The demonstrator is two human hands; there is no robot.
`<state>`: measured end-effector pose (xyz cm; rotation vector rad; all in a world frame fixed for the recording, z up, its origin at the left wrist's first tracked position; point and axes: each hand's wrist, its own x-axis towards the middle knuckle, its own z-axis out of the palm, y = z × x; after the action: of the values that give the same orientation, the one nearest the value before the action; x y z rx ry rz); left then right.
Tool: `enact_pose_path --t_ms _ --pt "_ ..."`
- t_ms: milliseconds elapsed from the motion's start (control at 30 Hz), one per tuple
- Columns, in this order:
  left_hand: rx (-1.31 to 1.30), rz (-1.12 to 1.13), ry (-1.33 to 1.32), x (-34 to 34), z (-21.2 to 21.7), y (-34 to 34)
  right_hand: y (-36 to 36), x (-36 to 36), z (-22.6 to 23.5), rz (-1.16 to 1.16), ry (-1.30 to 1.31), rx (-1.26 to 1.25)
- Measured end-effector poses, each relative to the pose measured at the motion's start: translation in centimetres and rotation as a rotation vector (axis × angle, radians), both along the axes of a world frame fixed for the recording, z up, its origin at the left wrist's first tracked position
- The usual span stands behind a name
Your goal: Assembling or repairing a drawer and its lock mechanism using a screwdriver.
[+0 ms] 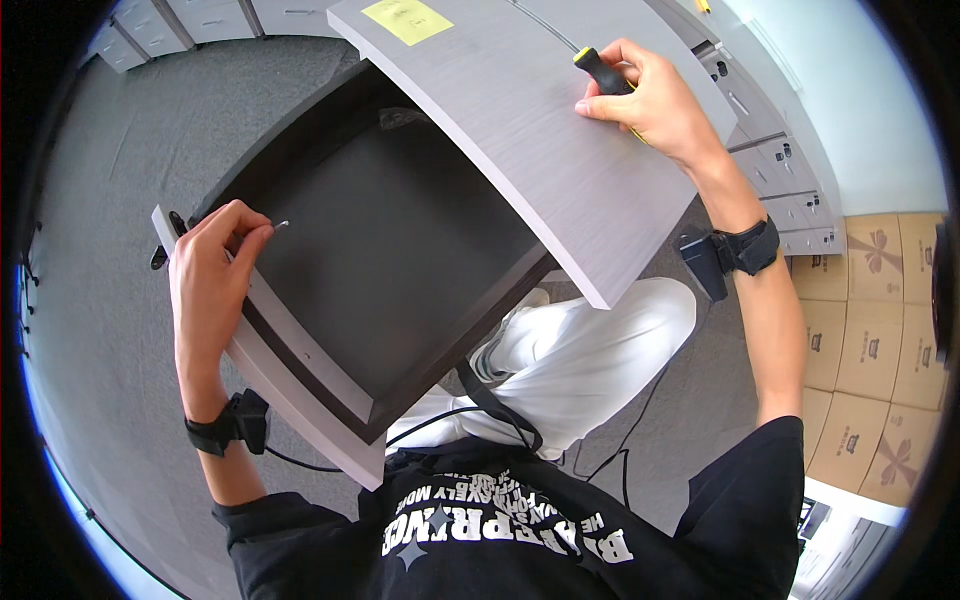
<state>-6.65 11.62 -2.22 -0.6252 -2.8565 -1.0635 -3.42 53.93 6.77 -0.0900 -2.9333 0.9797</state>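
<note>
Right hand (660, 105) grips a black-and-yellow screwdriver (603, 72) over the grey cabinet top (560, 170), its shaft near a yellow note (406, 20); left hand (212, 270) pinches a small metal piece (282, 225) above the open drawer (390, 240), near its front panel (310, 403); cardboard boxes (870, 345) stand at far right.

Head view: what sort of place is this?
Probably an office, or a storeroom or workshop for office furniture. Grey drawer cabinets line the edges, the floor has grey carpet, and cardboard boxes are stacked at right.
</note>
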Motion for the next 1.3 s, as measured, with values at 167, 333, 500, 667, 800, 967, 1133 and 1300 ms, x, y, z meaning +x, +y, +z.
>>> enact_pose_path --t_ms 167,333,500,667,800,967,1133,1300 --pt "-0.011 -0.025 -0.024 -0.3 0.1 -0.1 -0.9 0.1 1.4 -0.052 -0.158 -0.038" --pt "-0.017 -0.001 -0.015 -0.2 0.1 0.1 -0.3 0.7 1.0 0.012 -0.126 0.070" --pt "-0.028 0.003 0.000 -0.2 0.1 0.1 -1.0 2.4 1.6 0.077 -0.103 -0.041" --pt "-0.027 0.029 -0.020 -0.3 -0.1 0.4 -0.7 3.0 0.8 -0.036 -0.020 -0.185" --pt "-0.013 0.022 0.014 -0.2 0.0 0.3 -1.2 2.4 0.9 -0.080 -0.033 -0.182" --pt "-0.008 0.023 0.005 -0.2 0.1 0.2 -1.6 2.6 0.2 0.036 0.055 0.010" --pt "-0.032 0.006 -0.037 -0.3 0.1 0.0 -1.6 2.9 0.2 0.065 0.034 0.017" --pt "-0.051 0.007 -0.034 -0.3 0.1 0.0 -1.6 3.1 0.5 0.081 0.016 0.010"
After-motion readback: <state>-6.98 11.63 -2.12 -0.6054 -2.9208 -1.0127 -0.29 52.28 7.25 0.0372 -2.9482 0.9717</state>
